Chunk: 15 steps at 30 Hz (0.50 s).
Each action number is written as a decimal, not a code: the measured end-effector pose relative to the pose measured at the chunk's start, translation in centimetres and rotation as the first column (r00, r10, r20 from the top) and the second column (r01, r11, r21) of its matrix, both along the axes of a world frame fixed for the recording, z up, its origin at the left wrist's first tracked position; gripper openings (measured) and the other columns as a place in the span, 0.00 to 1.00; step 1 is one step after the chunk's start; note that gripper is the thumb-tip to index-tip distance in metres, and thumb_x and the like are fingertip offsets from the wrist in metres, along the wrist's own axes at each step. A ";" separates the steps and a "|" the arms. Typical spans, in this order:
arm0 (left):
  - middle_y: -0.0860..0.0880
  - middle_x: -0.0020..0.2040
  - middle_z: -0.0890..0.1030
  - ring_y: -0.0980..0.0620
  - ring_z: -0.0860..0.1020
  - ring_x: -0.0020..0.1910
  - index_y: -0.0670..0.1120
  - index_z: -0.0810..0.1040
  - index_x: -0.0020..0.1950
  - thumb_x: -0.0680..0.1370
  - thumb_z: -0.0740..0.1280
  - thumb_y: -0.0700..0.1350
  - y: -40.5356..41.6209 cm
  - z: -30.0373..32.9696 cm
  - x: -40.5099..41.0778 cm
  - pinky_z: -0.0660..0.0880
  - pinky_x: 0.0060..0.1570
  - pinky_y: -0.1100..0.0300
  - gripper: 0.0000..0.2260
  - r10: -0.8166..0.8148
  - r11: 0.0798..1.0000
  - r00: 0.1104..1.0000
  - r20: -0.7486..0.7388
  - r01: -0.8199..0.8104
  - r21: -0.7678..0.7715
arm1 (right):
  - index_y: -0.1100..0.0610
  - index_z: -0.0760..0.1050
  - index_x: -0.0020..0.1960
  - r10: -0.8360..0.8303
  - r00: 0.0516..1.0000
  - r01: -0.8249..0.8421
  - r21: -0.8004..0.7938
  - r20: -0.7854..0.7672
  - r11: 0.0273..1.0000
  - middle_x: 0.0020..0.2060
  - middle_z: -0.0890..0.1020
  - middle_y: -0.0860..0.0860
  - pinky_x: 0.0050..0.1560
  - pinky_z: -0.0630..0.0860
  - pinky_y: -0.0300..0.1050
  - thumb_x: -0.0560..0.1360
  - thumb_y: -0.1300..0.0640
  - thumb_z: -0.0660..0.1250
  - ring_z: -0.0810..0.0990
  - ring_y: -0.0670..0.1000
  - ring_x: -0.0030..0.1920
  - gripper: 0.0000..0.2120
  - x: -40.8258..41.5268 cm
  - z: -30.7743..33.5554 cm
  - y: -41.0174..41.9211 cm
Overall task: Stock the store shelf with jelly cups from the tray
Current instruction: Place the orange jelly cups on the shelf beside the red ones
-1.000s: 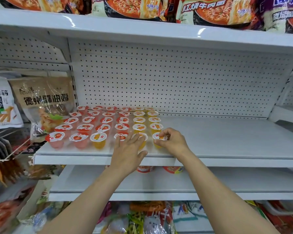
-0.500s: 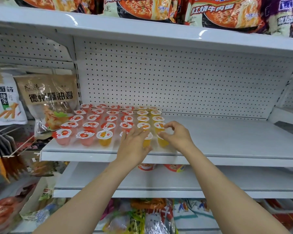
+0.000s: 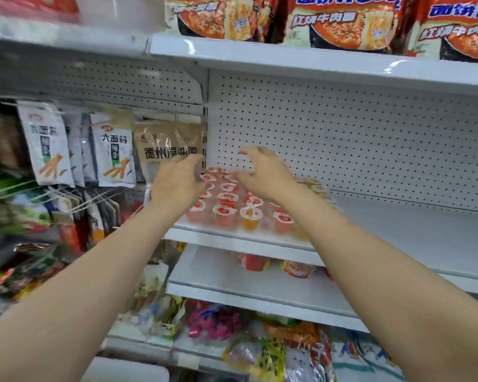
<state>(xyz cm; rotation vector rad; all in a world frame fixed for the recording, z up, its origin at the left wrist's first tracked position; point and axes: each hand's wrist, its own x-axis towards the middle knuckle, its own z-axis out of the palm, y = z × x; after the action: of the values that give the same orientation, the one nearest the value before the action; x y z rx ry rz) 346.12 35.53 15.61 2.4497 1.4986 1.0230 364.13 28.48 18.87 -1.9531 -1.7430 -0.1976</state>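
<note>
1. Nearest: two bare forearms reach up and in from the bottom corners. Between and below them, a low shelf of mixed bright snack bags [image 3: 260,351], blurred, can't read them.
2. One level up: a plain white metal lower shelf [image 3: 232,285] with two or three red-and-orange tubs [image 3: 253,261] sitting far back under the shelf above.
3. Working level: white metal store shelf [image 3: 398,230]. The small clear plastic jelly cups with red-and-white foil lids [image 3: 226,210] sit in tight rows at its left end, hard against the upright, so the rest of the shelf to the right is free. One orange-filled jelly cup [image 3: 251,216] stands in the front row among the red ones.
4. No tray in view.
5. Left hand [image 3: 177,183] hovers over the left edge of the block, fingers loosely spread, holding nothing that I can see. Heavy motion blur.
6. Right hand [image 3: 262,175] hangs above the back rows, fingers arched and apart in a claw, gripping nothing. The hands are apart, flanking the block; my read is they are squaring up or checking the rows.
7. Behind: white perforated back panel [image 3: 342,139].
8. Left bay: hanging white snack packets [image 3: 113,158] and a brown-labelled clear pouch [image 3: 169,144] on pegs.
9. Top shelf: red instant-noodle bags [image 3: 342,20].
</note>
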 end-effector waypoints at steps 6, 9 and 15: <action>0.41 0.58 0.80 0.37 0.75 0.59 0.52 0.75 0.68 0.75 0.69 0.54 1.5 -1.3 -11.1 0.75 0.57 0.45 0.22 0.149 0.986 0.989 -0.011 -0.148 0.080 | 0.49 0.67 0.74 0.191 0.981 -0.190 -0.035 0.042 0.981 0.72 0.70 0.53 0.68 0.69 0.52 0.79 0.39 0.62 0.66 0.56 0.72 0.27 -11.4 -1.5 4.9; 0.42 0.56 0.81 0.39 0.76 0.58 0.53 0.73 0.70 0.75 0.67 0.60 2.7 -2.7 -16.4 0.75 0.58 0.46 0.25 0.222 0.974 0.973 -0.062 -0.218 0.060 | 0.51 0.66 0.75 0.257 0.966 -0.254 -0.080 0.020 0.964 0.73 0.68 0.53 0.69 0.68 0.52 0.79 0.40 0.61 0.65 0.56 0.73 0.28 -16.2 -3.0 7.0; 0.40 0.54 0.81 0.36 0.77 0.56 0.51 0.74 0.68 0.76 0.64 0.58 3.5 -6.6 -24.7 0.76 0.53 0.46 0.22 0.335 0.942 0.937 -0.096 -0.332 0.043 | 0.53 0.64 0.76 0.370 0.928 -0.359 -0.187 0.029 0.914 0.74 0.67 0.53 0.68 0.68 0.53 0.80 0.40 0.60 0.64 0.56 0.74 0.28 -23.5 -7.1 10.2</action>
<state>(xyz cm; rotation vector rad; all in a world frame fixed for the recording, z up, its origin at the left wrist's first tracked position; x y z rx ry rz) 321.45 39.04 9.00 2.3455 1.9992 0.9819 340.60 38.72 11.81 -1.7091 -2.1967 0.0307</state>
